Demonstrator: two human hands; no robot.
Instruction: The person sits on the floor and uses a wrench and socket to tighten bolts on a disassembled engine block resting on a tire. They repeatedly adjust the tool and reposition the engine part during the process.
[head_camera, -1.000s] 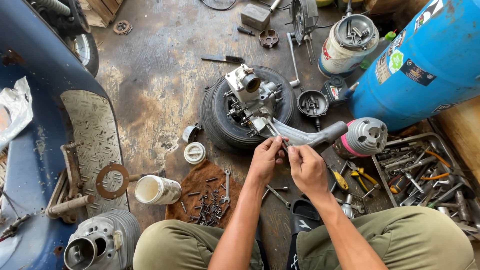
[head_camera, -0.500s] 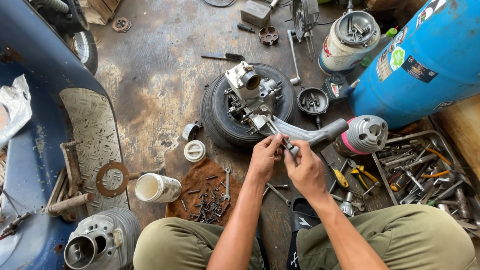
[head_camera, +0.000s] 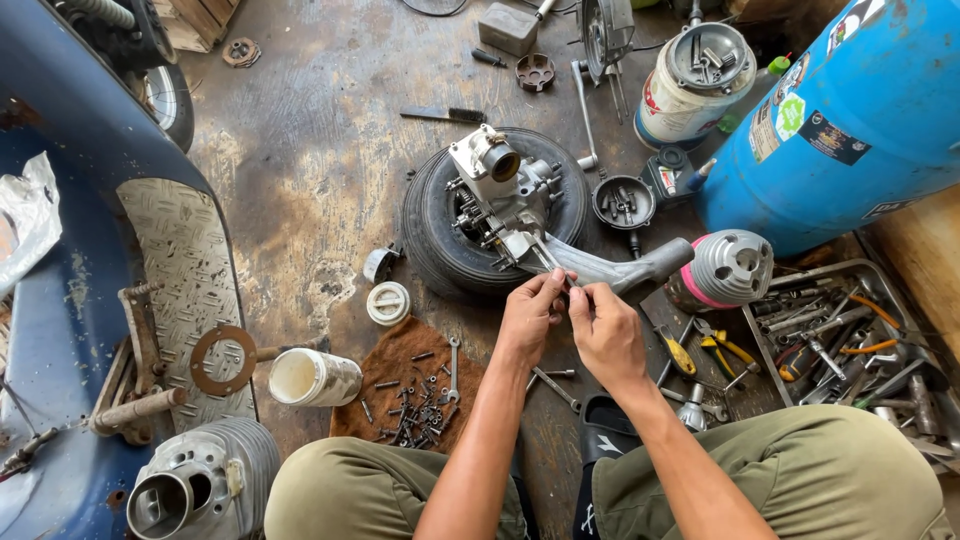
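From left to right: bolts on a brown rag; my left hand and right hand, fingertips pinched narrowly on a small part I cannot identify, beside the engine casing lying on a tyre; apparently a fitting step requiring fine alignment.

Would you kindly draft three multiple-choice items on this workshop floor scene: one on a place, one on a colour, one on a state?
1. Where does the engine casing sit?
A. on the small tyre
B. in the tool tray
C. on the brown cloth

2. What colour is the big drum?
A. red
B. blue
C. green

3. How do the left hand and right hand stand?
A. far apart
B. flat on the floor
C. fingertips together at the casing's arm

Answers: 1 A, the casing lies across the tyre; 2 B, the drum is plainly blue; 3 C, both hands pinch at one spot.
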